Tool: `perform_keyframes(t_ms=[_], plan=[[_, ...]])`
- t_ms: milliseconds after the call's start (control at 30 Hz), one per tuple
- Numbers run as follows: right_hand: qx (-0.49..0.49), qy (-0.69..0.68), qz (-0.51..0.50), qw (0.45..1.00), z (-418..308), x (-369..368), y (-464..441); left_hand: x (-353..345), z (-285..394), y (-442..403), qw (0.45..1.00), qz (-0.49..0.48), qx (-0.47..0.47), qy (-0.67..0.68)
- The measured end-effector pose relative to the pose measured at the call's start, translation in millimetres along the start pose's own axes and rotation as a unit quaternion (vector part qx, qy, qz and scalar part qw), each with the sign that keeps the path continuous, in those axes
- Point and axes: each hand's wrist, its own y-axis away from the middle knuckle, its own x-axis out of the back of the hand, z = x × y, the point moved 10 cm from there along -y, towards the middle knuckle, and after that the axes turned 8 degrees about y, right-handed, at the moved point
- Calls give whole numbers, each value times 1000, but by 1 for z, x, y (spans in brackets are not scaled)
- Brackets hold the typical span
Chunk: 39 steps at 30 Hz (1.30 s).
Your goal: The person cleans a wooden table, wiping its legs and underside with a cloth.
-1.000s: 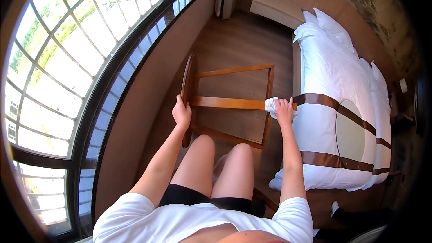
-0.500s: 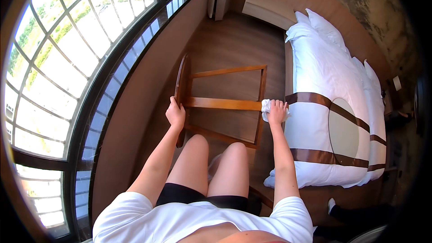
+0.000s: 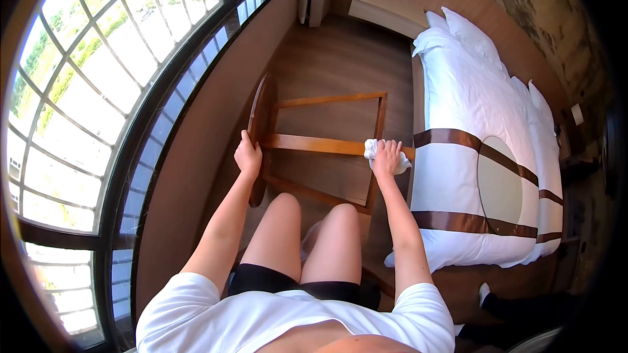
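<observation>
While the knees [image 3: 286,219] sit lower centre, my left hand [image 3: 248,155] is clamped on the tipped table's top [image 3: 264,101], left of centre; my right hand [image 3: 388,157] closes a cloth [image 3: 371,149] on its middle bar [image 3: 314,144], at centre. Beyond, I see the bed [image 3: 451,176] at right.

The tipped table [image 3: 314,143] looked to be wood, its orange-brown leg smooth with a soft gloss. The crumpled cloth [image 3: 371,150] was white and matt. Brown bands on the bed [image 3: 451,98] had a satin sheen against wrinkled white fabric, and the window ledge [image 3: 196,68] looked dark and glossy.
</observation>
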Motion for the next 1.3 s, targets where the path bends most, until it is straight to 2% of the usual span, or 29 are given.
perform_keyframes(t_ms=[233, 300, 367, 467, 733, 933, 1033, 1167, 1300], plan=[[80, -106, 15, 991, -104, 10, -11, 0, 1, -1, 1000, 8, 14, -11], [89, -111, 22, 990, -106, 18, -10, 0, 1, -2, 1000, 5, 4, 0], [179, -177, 24, 968, -103, 32, -9, 1, 1, -2, 1000, 10, 0, -7], [192, -121, 16, 974, -75, 24, -2, 0, 3, -3, 1000, 14, -4, -10], [64, 12, 22, 998, 44, 11, 15, 0, 4, -2, 1000, 10, 1, -17], [1, 25, -1, 1000, 46, -10, 21, 3, 4, 0, 1000, 17, 7, -14], [-52, -7, 53, 997, 46, -4, 23, 4, 4, 1, 1000, 20, 8, -18], [-44, 0, 49, 998, 45, 8, 22, 3, 3, 0, 1000, 23, 3, -19], [25, -41, -4, 999, 49, 7, 16, 1, 2, -4, 1000, 19, 5, -13]])
